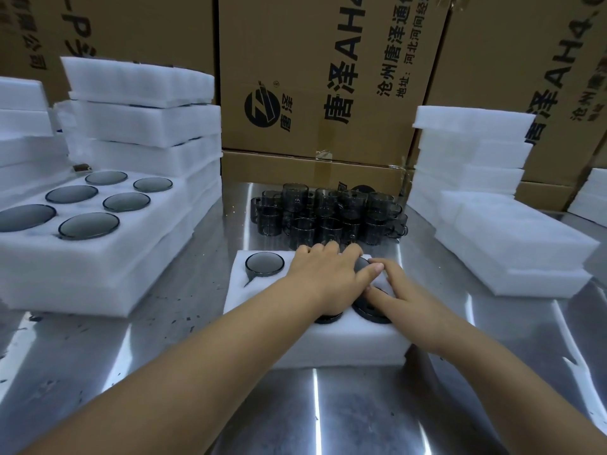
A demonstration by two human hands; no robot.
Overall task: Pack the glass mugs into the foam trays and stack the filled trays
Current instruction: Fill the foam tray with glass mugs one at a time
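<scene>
Head view showed the tray (253, 290) at the centre of the frame, on the steel table (328, 405). Its upper-left pocket held 1 grey mug (264, 263), mouth up, with its handle in the slot towards the lower left.

My left hand (325, 274) lay palm down across the middle of the tray. Its fingers were stretched to the far edge and wrapped around nothing, and the thumb rested on the far-right mug (360, 265). My right hand (400, 297) came in from the right with fingers straight and flat, lying over the near-right mug (371, 313) in its pocket. Its index fingertip sat just beside the left thumb. A dark rim (328, 319) showed under my left wrist, but I could not tell more of it.

Just behind the tray stood the loose mugs (328, 215), packed close together, some 2 high.

At the left of the frame a filled tray (98, 254) topped a low pile, with 6 mugs seated in its pockets. Behind it, at upper left, rose a taller stack (144, 123) of trays. At the right stood a foam pile (469, 149), and a lower foam pile (519, 244) lay in front of it. Boxes (328, 77) with printed lettering filled the top of the frame.
</scene>
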